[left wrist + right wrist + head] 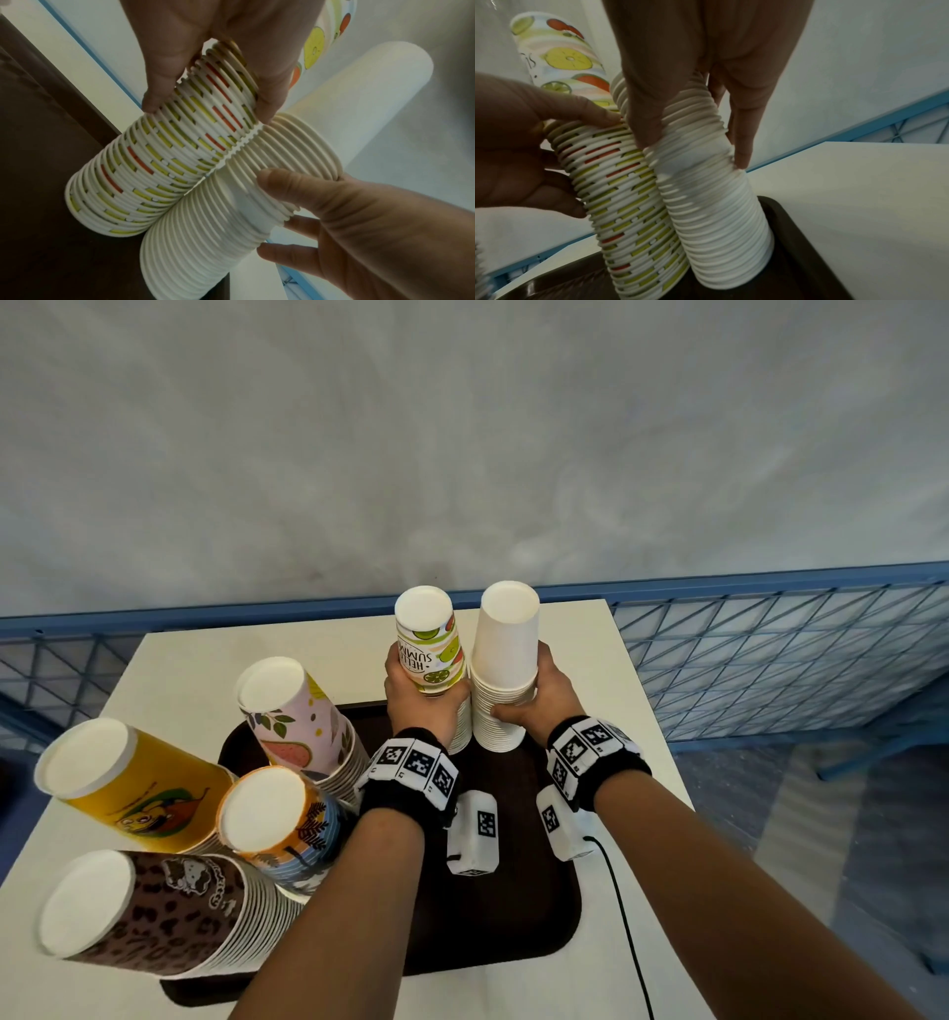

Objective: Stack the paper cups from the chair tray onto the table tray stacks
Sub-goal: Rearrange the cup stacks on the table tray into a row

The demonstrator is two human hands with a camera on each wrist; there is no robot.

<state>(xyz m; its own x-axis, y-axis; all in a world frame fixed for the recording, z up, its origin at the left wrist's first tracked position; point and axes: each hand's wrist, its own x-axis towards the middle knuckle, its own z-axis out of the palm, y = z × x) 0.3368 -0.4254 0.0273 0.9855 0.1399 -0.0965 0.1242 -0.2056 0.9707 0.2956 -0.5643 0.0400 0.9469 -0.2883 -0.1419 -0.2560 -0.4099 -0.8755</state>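
Observation:
Two stacks of upside-down paper cups stand side by side at the far end of the dark brown tray (513,891) on the table. My left hand (423,706) grips the fruit-print stack (429,644) around its rims, with thumb and fingers curled round it in the left wrist view. The plain white stack (506,639) is held the same way, a little below its top cup, by my right hand (531,703). In the right wrist view the white stack (718,223) touches the fruit-print stack (634,203). No chair tray is in view.
Further cup stacks lean at the tray's left: pink watermelon (298,716), yellow (133,783), blue and orange (287,819), brown leopard (149,911). A blue mesh fence (770,654) runs behind the white table (631,711). A black cable (626,916) trails from my right wrist.

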